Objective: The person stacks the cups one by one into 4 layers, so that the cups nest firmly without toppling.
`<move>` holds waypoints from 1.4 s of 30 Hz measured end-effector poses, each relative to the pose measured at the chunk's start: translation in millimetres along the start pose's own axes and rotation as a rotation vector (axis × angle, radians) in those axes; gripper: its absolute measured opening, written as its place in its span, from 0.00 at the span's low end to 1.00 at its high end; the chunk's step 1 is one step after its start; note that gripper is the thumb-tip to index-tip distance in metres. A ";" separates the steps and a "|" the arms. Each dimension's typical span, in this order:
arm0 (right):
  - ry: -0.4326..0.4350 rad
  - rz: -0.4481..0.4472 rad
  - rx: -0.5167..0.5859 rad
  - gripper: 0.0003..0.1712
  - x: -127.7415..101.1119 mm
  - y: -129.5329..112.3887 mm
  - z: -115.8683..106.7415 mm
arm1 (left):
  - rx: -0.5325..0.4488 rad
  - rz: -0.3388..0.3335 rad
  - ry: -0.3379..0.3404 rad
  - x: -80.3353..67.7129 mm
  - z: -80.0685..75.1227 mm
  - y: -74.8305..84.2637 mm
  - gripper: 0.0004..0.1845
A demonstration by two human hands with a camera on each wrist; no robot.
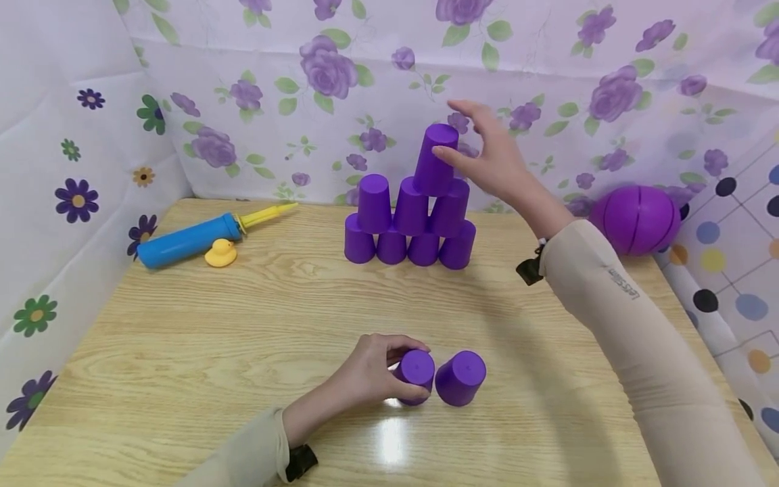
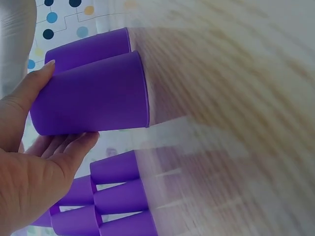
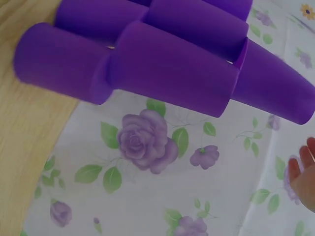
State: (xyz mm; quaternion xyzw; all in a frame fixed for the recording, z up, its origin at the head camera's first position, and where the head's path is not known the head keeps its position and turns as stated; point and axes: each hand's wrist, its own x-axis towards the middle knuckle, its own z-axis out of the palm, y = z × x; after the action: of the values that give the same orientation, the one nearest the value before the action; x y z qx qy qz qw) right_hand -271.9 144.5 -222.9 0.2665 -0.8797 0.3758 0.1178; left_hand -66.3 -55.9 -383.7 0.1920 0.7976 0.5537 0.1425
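While gripping one of two loose purple cups (image 1: 416, 376) at the near edge of the wooden table (image 1: 243, 338), left hand (image 1: 371, 372) curled round its tapered wall, thumb on one side, fingers on the other. Second loose cup (image 1: 460, 377) just to the right, touching or nearly so, both upside down, long axes upright. Beyond them, toward the floral backdrop (image 1: 341, 88), a cup pyramid (image 1: 414, 216): four, then three, then one top cup (image 1: 435, 159) sitting off to the right. Right hand (image 1: 493, 152) open, fingers straight, fingertips against that top cup, far nearer the pyramid than the left. Smooth matte plastic, conical, flat-based. Left of the pyramid, a blue pump (image 1: 189, 240) and yellow duck (image 1: 220, 253); right of it, a purple ball (image 1: 635, 220).
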 end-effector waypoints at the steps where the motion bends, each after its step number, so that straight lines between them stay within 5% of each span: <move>1: 0.045 -0.029 -0.014 0.39 -4.4 0.9 -1.2 | -0.010 0.003 0.003 -0.5 0.5 -0.5 0.26; 8: 0.206 -0.232 -0.050 0.32 -47.1 6.1 -1.5 | -0.074 0.049 0.014 -5.8 5.3 -0.5 0.27; 16: 0.027 -0.421 -0.068 0.32 -108.1 2.8 16.8 | 0.163 0.102 0.071 -13.4 7.6 6.5 0.29; 22: -0.158 -0.310 -0.008 0.34 -164.4 2.0 28.6 | 0.214 0.152 0.097 -17.9 11.4 7.7 0.27; 30: -0.283 -0.175 0.038 0.41 -211.7 8.7 29.5 | 0.165 0.105 0.014 -15.2 7.9 1.2 0.28; 36: -0.384 -0.113 0.068 0.44 -236.9 10.7 41.4 | 0.178 0.216 0.189 -13.9 -1.4 8.0 0.29; 42: -0.334 -0.194 0.141 0.41 -244.1 14.2 57.1 | 0.276 0.395 0.429 -0.9 -29.4 32.0 0.30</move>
State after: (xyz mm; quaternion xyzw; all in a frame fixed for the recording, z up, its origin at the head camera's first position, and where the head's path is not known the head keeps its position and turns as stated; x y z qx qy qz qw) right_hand -77.5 204.1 -370.3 0.4160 -0.8287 0.3742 -0.0131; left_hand -73.7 -70.6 -343.5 0.2394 0.8243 0.4853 -0.1663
